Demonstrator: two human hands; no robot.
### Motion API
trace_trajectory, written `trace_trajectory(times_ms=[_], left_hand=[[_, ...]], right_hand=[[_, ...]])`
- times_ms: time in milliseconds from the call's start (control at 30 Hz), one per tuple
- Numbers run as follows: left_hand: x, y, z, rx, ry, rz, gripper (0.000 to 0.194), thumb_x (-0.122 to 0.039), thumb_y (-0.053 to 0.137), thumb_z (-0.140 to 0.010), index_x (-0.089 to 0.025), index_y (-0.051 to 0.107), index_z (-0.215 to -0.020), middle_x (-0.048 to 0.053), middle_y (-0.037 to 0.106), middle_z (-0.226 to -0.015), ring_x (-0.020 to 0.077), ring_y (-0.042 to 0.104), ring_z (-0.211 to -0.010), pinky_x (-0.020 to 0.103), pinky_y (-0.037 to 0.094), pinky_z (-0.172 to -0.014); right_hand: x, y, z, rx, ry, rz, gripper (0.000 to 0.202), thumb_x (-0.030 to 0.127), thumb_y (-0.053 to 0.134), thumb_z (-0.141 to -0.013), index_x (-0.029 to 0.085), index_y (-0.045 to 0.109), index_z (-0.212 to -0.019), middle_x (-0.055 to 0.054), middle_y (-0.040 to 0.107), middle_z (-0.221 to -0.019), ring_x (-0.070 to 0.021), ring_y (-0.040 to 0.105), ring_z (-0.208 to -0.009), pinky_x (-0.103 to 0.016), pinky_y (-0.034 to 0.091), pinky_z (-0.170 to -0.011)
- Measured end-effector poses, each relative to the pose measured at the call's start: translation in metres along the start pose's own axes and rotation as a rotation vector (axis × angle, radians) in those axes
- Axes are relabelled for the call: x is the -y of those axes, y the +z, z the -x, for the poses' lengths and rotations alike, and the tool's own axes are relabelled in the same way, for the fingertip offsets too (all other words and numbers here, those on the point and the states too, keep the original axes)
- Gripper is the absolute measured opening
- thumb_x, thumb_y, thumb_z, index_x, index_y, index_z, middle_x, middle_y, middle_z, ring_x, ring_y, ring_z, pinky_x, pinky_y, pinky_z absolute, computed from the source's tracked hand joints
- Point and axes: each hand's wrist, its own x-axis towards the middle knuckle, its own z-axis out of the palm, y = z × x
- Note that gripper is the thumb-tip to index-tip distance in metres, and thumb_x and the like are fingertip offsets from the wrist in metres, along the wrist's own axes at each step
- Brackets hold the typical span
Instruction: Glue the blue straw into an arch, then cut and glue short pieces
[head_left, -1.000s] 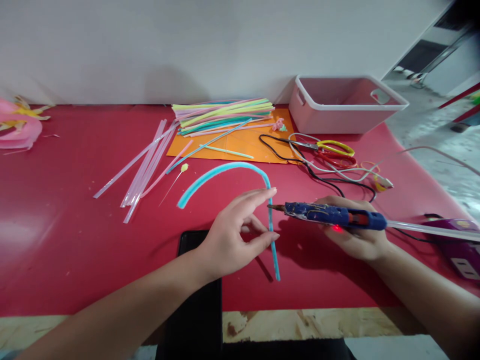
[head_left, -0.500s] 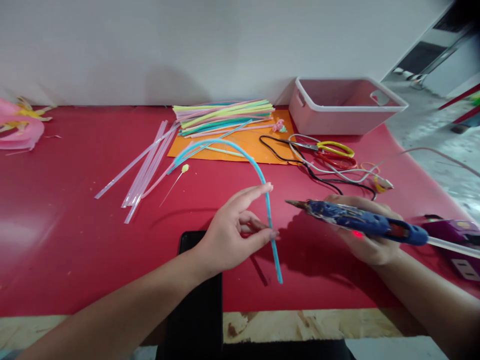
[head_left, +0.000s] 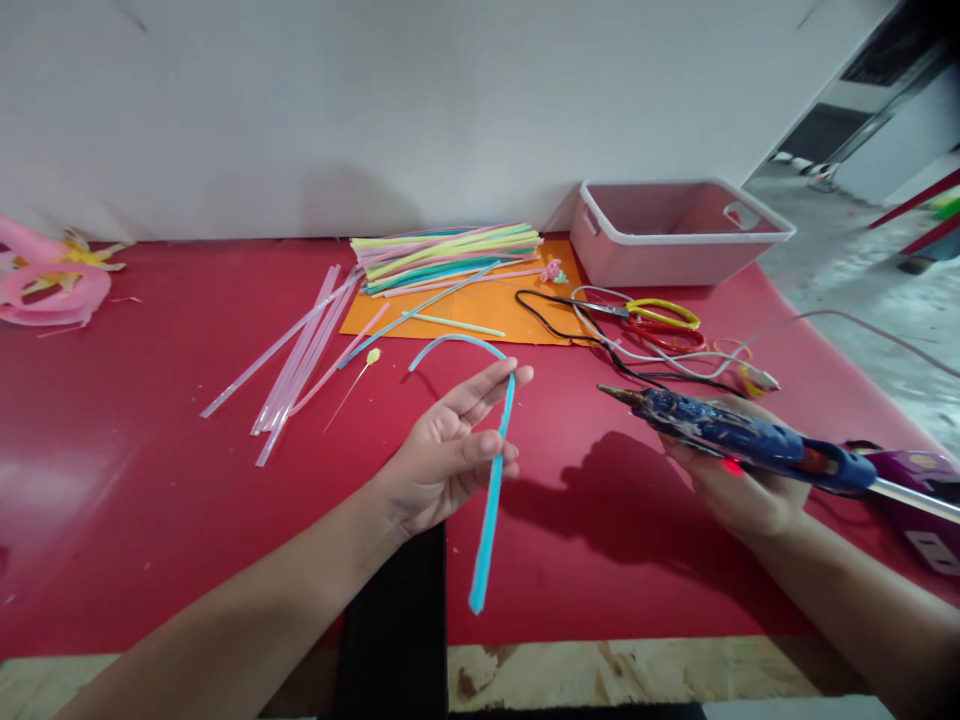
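My left hand [head_left: 450,450] pinches a bent blue pipe cleaner [head_left: 489,520] between thumb and fingers. One end of it points down toward me, and the rest arches away over the table. In my right hand [head_left: 742,480] is a blue hot glue gun [head_left: 720,430], its worn nozzle pointing left toward the pipe cleaner but apart from it. A clear glue stick [head_left: 911,498] sticks out of its back, and a red light glows on it. Beyond my left hand lies a thin stem with a yellow tip [head_left: 373,356].
Pipe cleaners [head_left: 450,255] are piled on orange paper [head_left: 457,327], left of a pink bin [head_left: 667,260]. Scissors [head_left: 660,314] lie among cables. Clear-wrapped pink sticks [head_left: 300,350], a black phone-like slab [head_left: 397,630], a purple power strip [head_left: 919,500] and a pink ribbon roll [head_left: 90,290] surround my hands.
My left hand has turned palm-up, swinging the pipe cleaner's near end left and toward me. Its far end has come away from the other pipe cleaners. The glue gun has shifted slightly right.
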Motion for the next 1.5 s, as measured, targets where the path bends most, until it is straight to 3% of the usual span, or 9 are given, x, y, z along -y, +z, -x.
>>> trace_trajectory(times_ms=[100, 333, 433, 533, 700, 800, 967, 1500], left_hand=[[-0.003, 0.000, 0.001, -0.001, -0.005, 0.067, 0.056, -0.026, 0.088, -0.072, -0.033, 0.069, -0.125, 0.002, 0.033, -0.166, -0.0017, 0.066, -0.068, 0.010, 0.060, -0.066], [-0.006, -0.002, 0.001, -0.008, -0.012, 0.134, 0.053, -0.027, 0.087, -0.075, -0.034, 0.069, -0.124, 0.000, 0.033, -0.165, -0.0033, 0.065, -0.068, 0.008, 0.059, -0.070], [0.002, 0.002, 0.000, -0.095, 0.022, -0.065, 0.061, -0.023, 0.087, -0.072, -0.033, 0.066, -0.129, 0.004, 0.037, -0.163, -0.0017, 0.064, -0.066, 0.012, 0.059, -0.068], [0.016, 0.006, 0.003, -0.204, 0.062, -0.434, 0.075, -0.014, 0.083, -0.074, -0.030, 0.055, -0.142, 0.013, 0.041, -0.159, -0.0011, 0.061, -0.064, 0.015, 0.057, -0.065], [0.033, 0.008, 0.008, -0.192, 0.212, -0.785, 0.064, -0.011, 0.071, -0.082, -0.027, 0.055, -0.142, 0.012, 0.045, -0.151, 0.0028, 0.066, -0.073, 0.019, 0.059, -0.074], [0.034, 0.007, 0.009, -0.202, 0.233, -0.834, 0.065, -0.012, 0.070, -0.083, -0.027, 0.053, -0.143, 0.012, 0.046, -0.148, 0.0030, 0.066, -0.073, 0.019, 0.059, -0.072], [0.032, 0.008, 0.010, -0.204, 0.255, -0.879, 0.064, -0.012, 0.069, -0.082, -0.027, 0.053, -0.143, 0.012, 0.045, -0.149, 0.0026, 0.066, -0.070, 0.019, 0.060, -0.070], [0.031, 0.009, 0.009, -0.197, 0.295, -0.800, 0.066, -0.013, 0.072, -0.083, -0.030, 0.052, -0.143, 0.012, 0.042, -0.154, 0.0038, 0.070, -0.073, 0.017, 0.061, -0.069]], right_hand=[[0.008, 0.006, -0.001, -0.115, -0.049, 0.027, 0.015, 0.016, 0.073, -0.076, 0.025, 0.067, -0.087, 0.001, 0.068, -0.068, -0.0188, 0.061, -0.052, -0.029, 0.048, -0.049], [0.010, 0.007, -0.005, -0.068, -0.112, 0.001, 0.024, 0.008, 0.068, -0.076, 0.027, 0.068, -0.090, 0.005, 0.067, -0.065, -0.0133, 0.058, -0.047, -0.022, 0.047, -0.046], [0.010, 0.006, -0.003, -0.064, -0.102, 0.007, 0.024, 0.008, 0.068, -0.077, 0.027, 0.068, -0.090, 0.005, 0.067, -0.064, -0.0133, 0.057, -0.048, -0.022, 0.048, -0.047], [0.011, 0.005, -0.002, -0.061, -0.078, 0.018, 0.022, 0.010, 0.069, -0.078, 0.027, 0.067, -0.093, 0.004, 0.066, -0.065, -0.0132, 0.057, -0.048, -0.022, 0.047, -0.046], [0.021, 0.006, -0.007, 0.100, -0.178, -0.070, 0.010, 0.019, 0.064, -0.084, 0.025, 0.066, -0.092, 0.002, 0.064, -0.064, -0.0127, 0.054, -0.048, -0.023, 0.043, -0.046], [0.027, 0.011, -0.011, 0.217, -0.208, -0.116, 0.010, 0.027, 0.060, -0.087, 0.023, 0.066, -0.094, -0.001, 0.064, -0.066, -0.0136, 0.054, -0.051, -0.026, 0.043, -0.049], [0.029, 0.018, -0.009, 0.297, -0.104, -0.129, 0.015, 0.032, 0.059, -0.087, 0.020, 0.066, -0.092, -0.002, 0.064, -0.072, -0.0127, 0.052, -0.056, -0.026, 0.041, -0.052], [0.034, 0.019, -0.011, 0.353, -0.042, -0.128, 0.010, 0.025, 0.063, -0.079, 0.020, 0.065, -0.087, -0.001, 0.062, -0.068, -0.0129, 0.050, -0.055, -0.027, 0.038, -0.050]])
